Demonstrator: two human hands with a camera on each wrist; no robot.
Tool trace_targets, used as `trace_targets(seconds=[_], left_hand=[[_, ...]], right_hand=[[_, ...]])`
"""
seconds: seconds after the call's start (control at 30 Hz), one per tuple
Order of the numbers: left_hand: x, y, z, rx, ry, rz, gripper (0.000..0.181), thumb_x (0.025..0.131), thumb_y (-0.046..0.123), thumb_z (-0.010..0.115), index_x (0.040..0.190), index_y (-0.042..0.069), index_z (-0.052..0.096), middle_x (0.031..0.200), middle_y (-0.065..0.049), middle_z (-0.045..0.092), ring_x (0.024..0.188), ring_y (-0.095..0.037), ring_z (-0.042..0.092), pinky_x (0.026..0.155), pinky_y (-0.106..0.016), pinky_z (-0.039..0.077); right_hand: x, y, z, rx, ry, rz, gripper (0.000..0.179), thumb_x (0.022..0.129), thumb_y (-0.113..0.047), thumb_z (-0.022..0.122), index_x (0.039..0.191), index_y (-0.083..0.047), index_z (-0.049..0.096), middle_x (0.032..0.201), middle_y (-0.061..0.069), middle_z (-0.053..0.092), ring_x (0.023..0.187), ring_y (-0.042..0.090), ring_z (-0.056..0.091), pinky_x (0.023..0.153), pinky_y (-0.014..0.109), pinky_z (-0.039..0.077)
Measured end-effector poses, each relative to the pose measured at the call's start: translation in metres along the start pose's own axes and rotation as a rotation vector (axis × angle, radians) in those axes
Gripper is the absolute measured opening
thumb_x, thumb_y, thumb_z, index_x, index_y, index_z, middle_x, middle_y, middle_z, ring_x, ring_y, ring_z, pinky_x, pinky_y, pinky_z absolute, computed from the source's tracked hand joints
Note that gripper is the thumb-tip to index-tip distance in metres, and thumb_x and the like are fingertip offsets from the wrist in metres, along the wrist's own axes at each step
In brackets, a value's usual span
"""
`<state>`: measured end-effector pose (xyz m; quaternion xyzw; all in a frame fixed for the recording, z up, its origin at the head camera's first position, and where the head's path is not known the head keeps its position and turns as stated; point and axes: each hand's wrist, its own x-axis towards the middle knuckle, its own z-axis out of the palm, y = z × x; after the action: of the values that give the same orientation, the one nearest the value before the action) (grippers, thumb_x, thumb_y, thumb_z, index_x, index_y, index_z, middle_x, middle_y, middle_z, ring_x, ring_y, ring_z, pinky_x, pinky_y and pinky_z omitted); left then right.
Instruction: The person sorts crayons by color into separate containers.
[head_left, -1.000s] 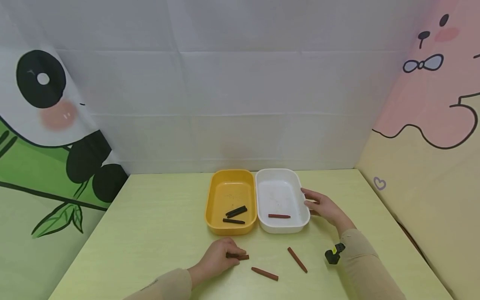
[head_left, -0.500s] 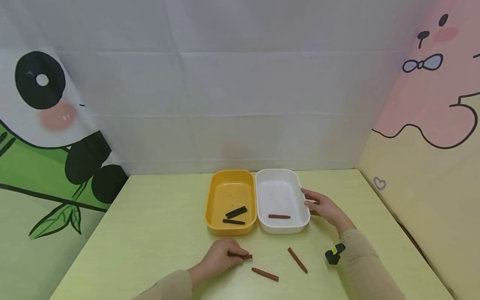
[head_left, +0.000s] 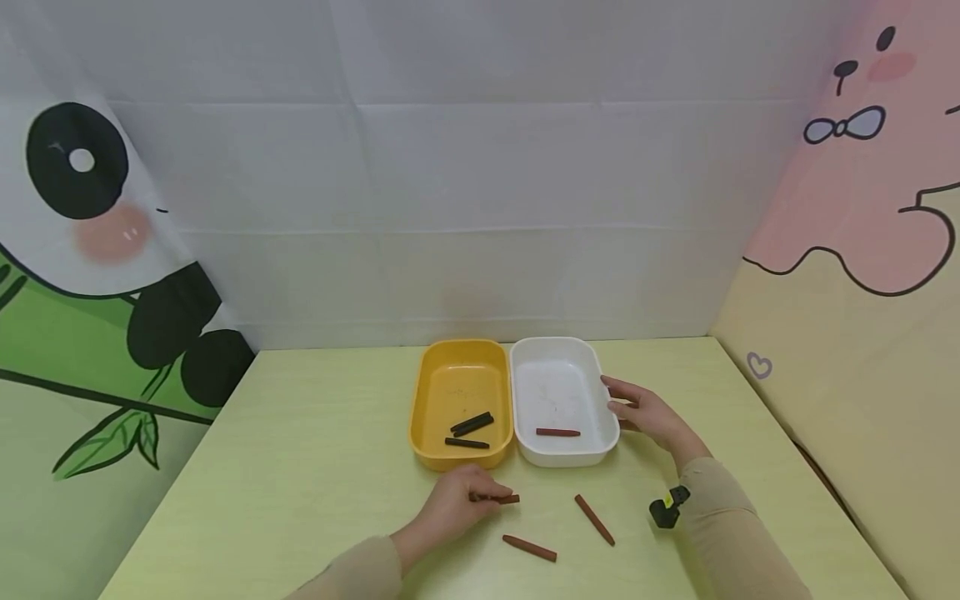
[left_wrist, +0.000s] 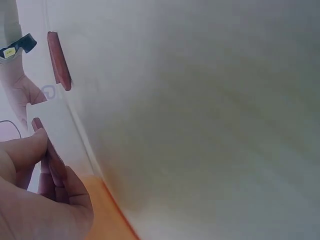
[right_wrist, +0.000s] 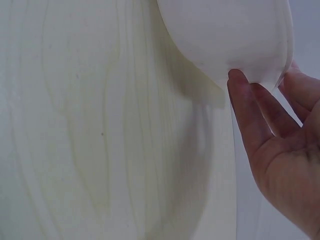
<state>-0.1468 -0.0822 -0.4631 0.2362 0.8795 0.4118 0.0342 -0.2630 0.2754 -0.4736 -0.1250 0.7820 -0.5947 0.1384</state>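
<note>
My left hand (head_left: 453,504) pinches a reddish-brown crayon (head_left: 510,499) between thumb and fingers, low in front of the yellow tray (head_left: 418,400). The left wrist view shows that held crayon (left_wrist: 54,152) slanting between the fingertips. My right hand (head_left: 652,421) holds the right side of the white tray (head_left: 605,437), with fingertips against its outer wall in the right wrist view. A dark red crayon (head_left: 558,432) lies in the white tray. Two brown crayons, one slanting at the right (head_left: 595,520) and one nearer (head_left: 529,548), lie on the table.
Several black crayons (head_left: 467,443) lie in the yellow tray, which stands beside the white one. The pale yellow table (head_left: 315,450) meets a white back cloth (head_left: 465,208). Printed cartoon panels stand left and right.
My left hand has moved right and slightly away from me, carrying the crayon. The right hand stays on the white tray, and the loose crayons have not moved.
</note>
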Motion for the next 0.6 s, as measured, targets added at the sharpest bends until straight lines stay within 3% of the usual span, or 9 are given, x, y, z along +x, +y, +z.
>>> trace_targets(seconds=[0.3, 0.47, 0.6], left_hand=[[0.009, 0.018, 0.004, 0.024, 0.017, 0.072, 0.022, 0.081, 0.002, 0.079, 0.099, 0.014, 0.081, 0.087, 0.007, 0.066, 0.079, -0.006, 0.056, 0.070, -0.025, 0.050], [0.015, 0.027, 0.009, 0.017, 0.003, 0.054, 0.022, 0.081, 0.002, 0.079, 0.100, 0.015, 0.081, 0.088, 0.011, 0.065, 0.079, -0.003, 0.055, 0.071, -0.022, 0.049], [0.021, 0.037, 0.012, 0.013, 0.002, 0.081, 0.023, 0.081, 0.002, 0.079, 0.101, 0.015, 0.081, 0.088, 0.011, 0.065, 0.079, -0.002, 0.055, 0.071, -0.021, 0.050]], right_hand=[[0.000, 0.000, 0.000, 0.016, 0.000, -0.001, 0.057, 0.103, -0.011, 0.054, 0.154, 0.001, 0.030, 0.154, 0.029, 0.029, 0.131, 0.046, 0.044, 0.094, 0.041, 0.053], [0.000, 0.001, -0.001, 0.014, -0.003, -0.010, 0.058, 0.103, -0.012, 0.055, 0.154, 0.000, 0.030, 0.154, 0.029, 0.030, 0.131, 0.046, 0.044, 0.094, 0.041, 0.053], [0.000, 0.001, 0.000, 0.005, -0.001, -0.004, 0.058, 0.103, -0.013, 0.055, 0.154, 0.000, 0.030, 0.155, 0.028, 0.029, 0.131, 0.047, 0.044, 0.094, 0.042, 0.053]])
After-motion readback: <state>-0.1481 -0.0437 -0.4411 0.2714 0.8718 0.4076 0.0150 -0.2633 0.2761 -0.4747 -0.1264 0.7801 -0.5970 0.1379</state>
